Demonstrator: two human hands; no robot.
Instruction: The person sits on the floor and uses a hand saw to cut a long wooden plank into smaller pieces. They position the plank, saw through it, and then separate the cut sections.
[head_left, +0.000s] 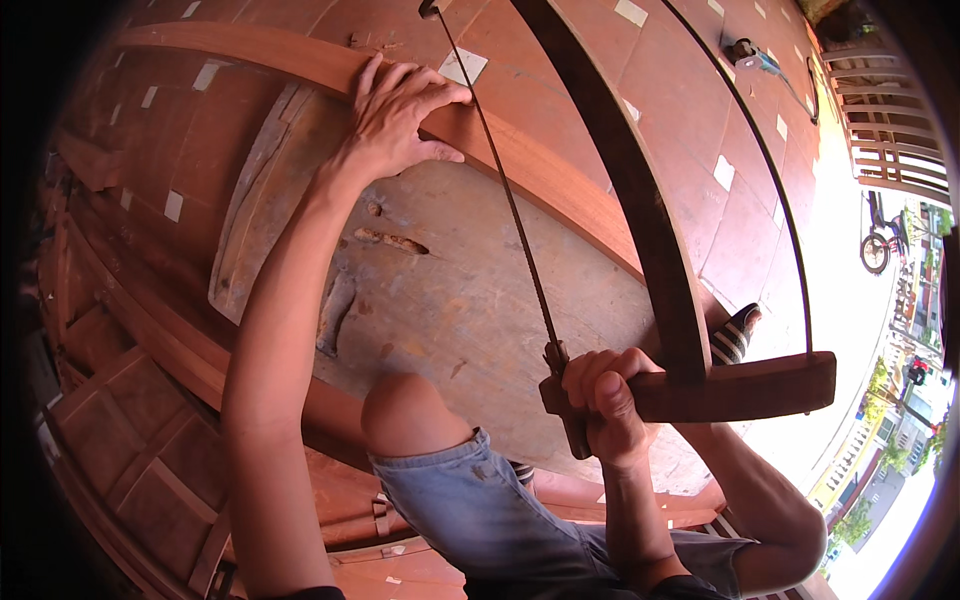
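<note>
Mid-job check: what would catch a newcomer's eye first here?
The large dark frame saw slanting down from the top centre, its lower end gripped by the fingers of the right hand. Next, left of the saw, the left hand spread over a long reddish plank on a worn, gouged board. Then the glaring sunlit ground toward the right edge.

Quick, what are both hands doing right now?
Left hand: open, spread across the wooden plank.
Right hand: closed, holding the saw.
</note>
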